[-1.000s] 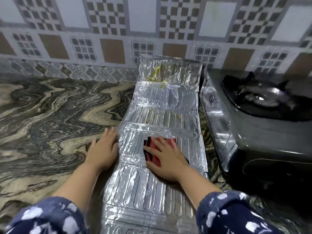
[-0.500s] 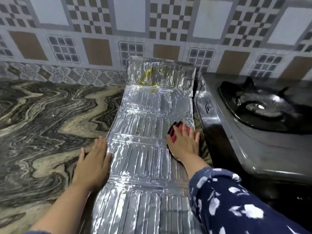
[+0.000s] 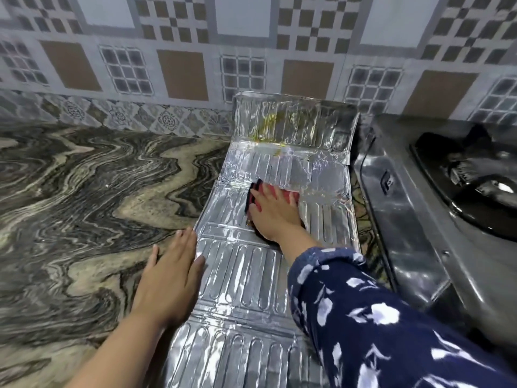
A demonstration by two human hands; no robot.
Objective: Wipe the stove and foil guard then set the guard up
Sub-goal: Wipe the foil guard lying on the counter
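Now my left hand lies flat on the near left edge of the foil guard so it stays put on the desk, while my right hand presses the red cloth flat to rub it.

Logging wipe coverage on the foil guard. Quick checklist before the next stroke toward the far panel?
1. Cloth under the wiping hand: ok. The right hand presses the red cloth flat on the foil guard.
2. Guard held steady: ok. The left hand rests flat on its left edge.
3. Guard lying flat on the counter: ok, except the far panel, which tilts up against the wall.
4. Far panel clean: not ok. Yellow stains show there.
5. Stroke path clear: ok. Nothing lies between cloth and stains.
6. Stove wiped: cannot tell.
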